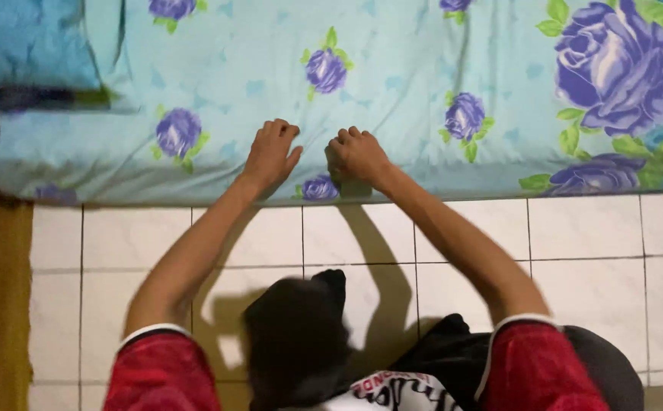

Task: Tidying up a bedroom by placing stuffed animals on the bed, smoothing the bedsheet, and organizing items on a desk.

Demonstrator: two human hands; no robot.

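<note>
Seen from above — left hand (269, 156) and right hand (356, 154) pressed side by side, fingers curled, on a light-blue bedsheet (392, 46) with purple roses — blue pillow (27, 42) at top left, white floor tiles (590, 251) below.

Two hands are resting side by side on the near edge of a bed sheet (392, 53) that is covering a mattress lying along the far side of the tiled floor (590, 243). The left hand (270, 156) is lying just beside the right hand (358, 156), a narrow gap showing between them. A pillow (27, 42) is sitting on the mattress at the far left corner. Both arms are stretching across the floor from the person kneeling before the bed.
</note>
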